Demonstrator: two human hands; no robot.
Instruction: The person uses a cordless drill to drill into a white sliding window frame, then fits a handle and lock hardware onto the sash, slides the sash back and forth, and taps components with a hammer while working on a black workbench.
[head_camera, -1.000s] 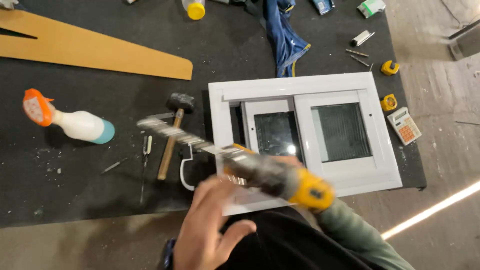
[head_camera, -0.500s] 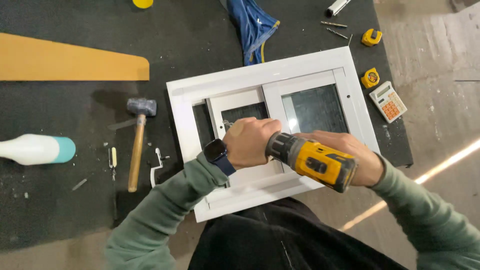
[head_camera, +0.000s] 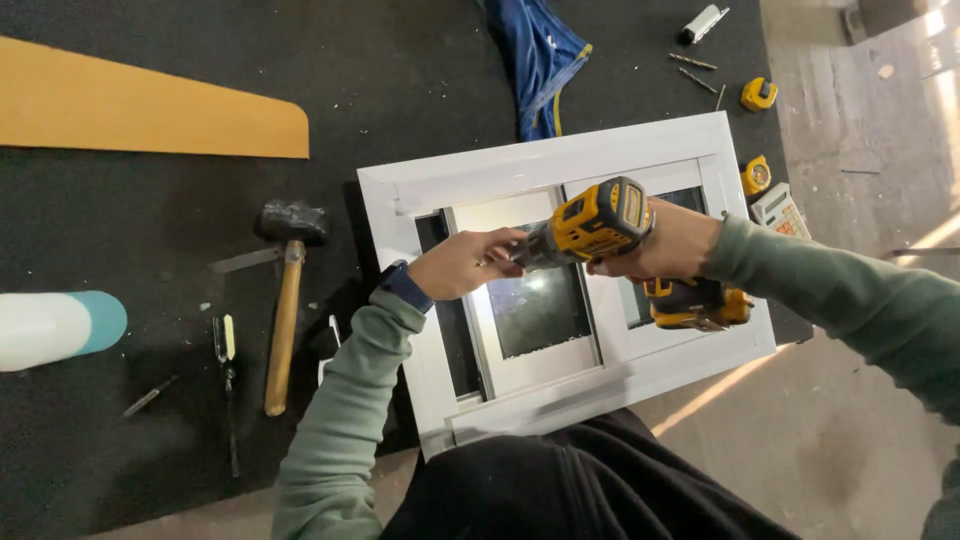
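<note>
A yellow and black cordless drill (head_camera: 610, 225) is held level over a small white sliding window frame (head_camera: 560, 160) that lies flat on a black mat. My right hand (head_camera: 670, 245) grips the drill's handle. My left hand (head_camera: 468, 262), with a dark watch on the wrist, has its fingers closed around the drill's chuck at the front end. The drill's tip is hidden inside that hand. Both hands hover above the frame's glass panes (head_camera: 540, 310).
A rubber mallet with a wooden handle (head_camera: 283, 300) lies left of the frame, near a small screwdriver (head_camera: 228, 350) and a white and teal bottle (head_camera: 60, 328). A wooden board (head_camera: 140, 110), blue cloth (head_camera: 540, 55), drill bits (head_camera: 695, 70), two tape measures (head_camera: 757, 95) and a calculator (head_camera: 780, 210) lie around.
The drill swung from pointing left with a long bit to sitting level over the frame. My left hand moved up and closed on its chuck. The view shifted right.
</note>
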